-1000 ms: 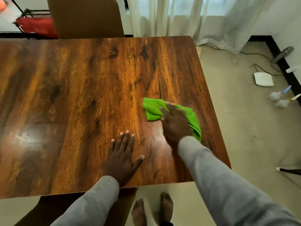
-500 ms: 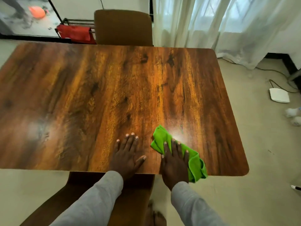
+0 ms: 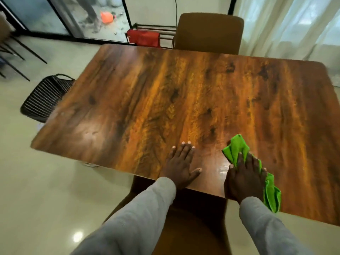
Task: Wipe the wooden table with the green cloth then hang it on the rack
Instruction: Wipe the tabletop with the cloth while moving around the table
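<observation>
The wooden table (image 3: 184,100) fills the middle of the head view, glossy with dark grain. The green cloth (image 3: 236,149) lies bunched on its near edge at the right, one end hanging toward the edge. My right hand (image 3: 244,179) presses flat on the cloth, fingers spread over it. My left hand (image 3: 181,165) rests palm down on the bare wood just left of it, fingers apart, holding nothing. Beyond the table's far edge stands a metal rack (image 3: 156,32) with a red cloth (image 3: 144,38) draped over it.
A brown chair (image 3: 208,32) stands at the far side, another brown chair (image 3: 193,223) is under me at the near edge. A black woven chair (image 3: 44,98) sits at the table's left end. White curtains (image 3: 294,24) hang at the back right. Glass doors are at the back left.
My right hand has drawn the green cloth from mid-table back to the near edge. The view has swung left, bringing in the rack and the black chair. My left hand stays planted.
</observation>
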